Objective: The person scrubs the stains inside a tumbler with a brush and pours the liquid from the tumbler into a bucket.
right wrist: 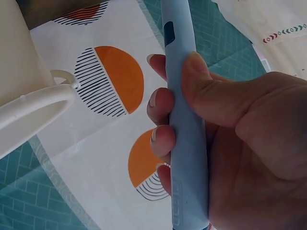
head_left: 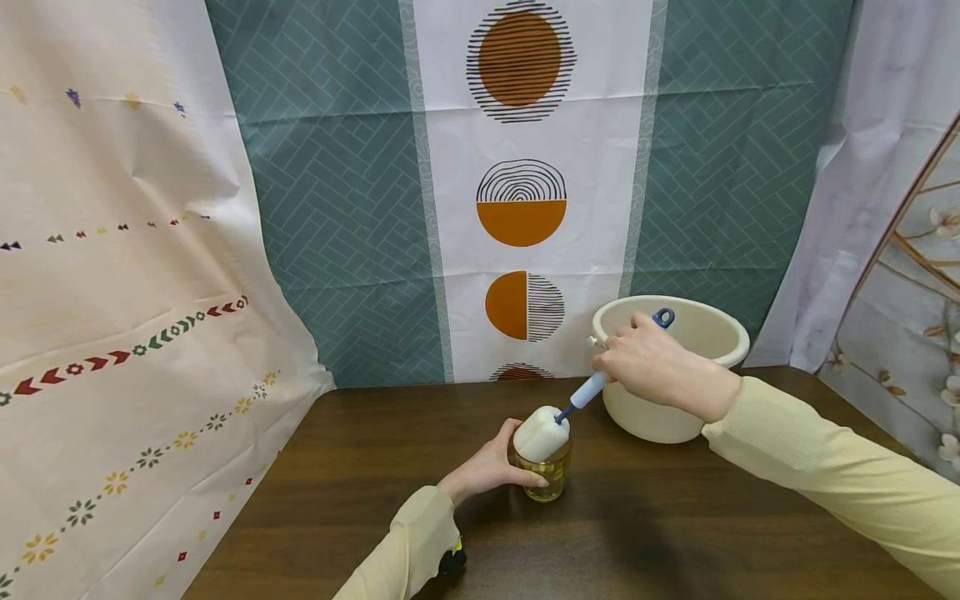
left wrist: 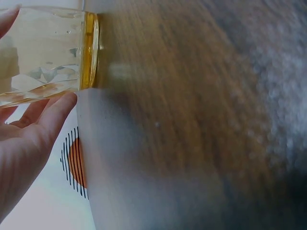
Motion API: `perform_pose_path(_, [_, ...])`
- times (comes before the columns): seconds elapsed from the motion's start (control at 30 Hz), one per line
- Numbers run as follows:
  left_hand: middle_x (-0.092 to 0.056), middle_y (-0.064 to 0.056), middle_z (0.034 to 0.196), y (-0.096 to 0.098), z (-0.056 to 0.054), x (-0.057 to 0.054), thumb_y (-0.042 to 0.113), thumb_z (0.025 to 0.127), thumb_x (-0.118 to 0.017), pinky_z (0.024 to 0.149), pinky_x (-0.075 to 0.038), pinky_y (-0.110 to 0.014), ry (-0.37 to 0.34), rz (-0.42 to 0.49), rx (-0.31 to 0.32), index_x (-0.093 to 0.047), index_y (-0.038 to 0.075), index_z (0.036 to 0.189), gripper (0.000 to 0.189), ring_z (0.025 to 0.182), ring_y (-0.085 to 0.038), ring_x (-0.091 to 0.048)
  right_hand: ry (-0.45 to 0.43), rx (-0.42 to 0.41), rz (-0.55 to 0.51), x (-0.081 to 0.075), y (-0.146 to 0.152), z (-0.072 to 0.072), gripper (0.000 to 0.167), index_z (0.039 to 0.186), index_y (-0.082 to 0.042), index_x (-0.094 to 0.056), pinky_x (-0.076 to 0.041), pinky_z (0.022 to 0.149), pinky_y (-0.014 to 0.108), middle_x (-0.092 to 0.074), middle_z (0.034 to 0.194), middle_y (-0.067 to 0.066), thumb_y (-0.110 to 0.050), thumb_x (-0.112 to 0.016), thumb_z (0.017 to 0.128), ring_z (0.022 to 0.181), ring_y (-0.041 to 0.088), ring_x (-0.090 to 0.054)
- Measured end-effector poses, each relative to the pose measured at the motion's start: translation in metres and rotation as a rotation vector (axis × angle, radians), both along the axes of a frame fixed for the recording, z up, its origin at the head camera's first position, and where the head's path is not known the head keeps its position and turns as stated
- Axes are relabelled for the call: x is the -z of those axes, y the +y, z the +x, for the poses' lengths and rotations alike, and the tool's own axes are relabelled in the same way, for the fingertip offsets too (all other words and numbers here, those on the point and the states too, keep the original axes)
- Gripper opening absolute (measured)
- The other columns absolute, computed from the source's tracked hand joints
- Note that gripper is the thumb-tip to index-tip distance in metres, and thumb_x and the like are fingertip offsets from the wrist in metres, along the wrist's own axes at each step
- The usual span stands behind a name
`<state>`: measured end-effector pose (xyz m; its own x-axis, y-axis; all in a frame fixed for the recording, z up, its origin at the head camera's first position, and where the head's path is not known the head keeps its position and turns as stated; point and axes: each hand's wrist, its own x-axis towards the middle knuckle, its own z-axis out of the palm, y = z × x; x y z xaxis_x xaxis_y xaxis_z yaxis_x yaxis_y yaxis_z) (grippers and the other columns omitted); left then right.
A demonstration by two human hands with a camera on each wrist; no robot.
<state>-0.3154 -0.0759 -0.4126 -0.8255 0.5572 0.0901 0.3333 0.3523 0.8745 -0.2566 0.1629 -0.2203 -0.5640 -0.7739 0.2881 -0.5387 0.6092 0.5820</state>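
In the head view my left hand [head_left: 498, 462] grips an amber glass [head_left: 547, 479] round its side, thumb in front. The left wrist view shows the glass [left wrist: 48, 52] upright over the table, its thick base close to the wood. My right hand [head_left: 648, 362] holds a cup-cleaning brush by its light blue handle [head_left: 588, 389]. Its white sponge head [head_left: 542, 433] is tilted into the glass mouth, the upper part above the rim. In the right wrist view the fingers [right wrist: 163, 100] and thumb wrap the blue handle [right wrist: 187, 124].
Behind the right hand stands a cream bucket [head_left: 660, 421] on the dark wooden table [head_left: 360, 467]. A patterned cloth [head_left: 330, 167] hangs along the back, with pale cloths on both sides. A small black and yellow item [head_left: 452, 558] shows by the left sleeve.
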Motion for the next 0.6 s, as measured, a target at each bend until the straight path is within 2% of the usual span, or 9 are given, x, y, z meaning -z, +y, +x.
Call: perform_pose_path(0.6, [-0.048, 0.002, 0.11, -0.0008, 0.0004, 0.0, 0.024, 0.07, -0.078, 0.086, -0.035, -0.043, 0.008, 0.019, 0.017, -0.034, 0.017, 0.122, 0.069, 0.103, -0.017, -0.047, 0.007, 0.04, -0.018, 0.0045, -0.0002, 0.0049, 0.012, 0.068, -0.02, -0.064, -0.03, 0.053, 0.033, -0.051, 0.056, -0.003, -0.021, -0.075, 0.069, 0.048, 0.016, -0.041])
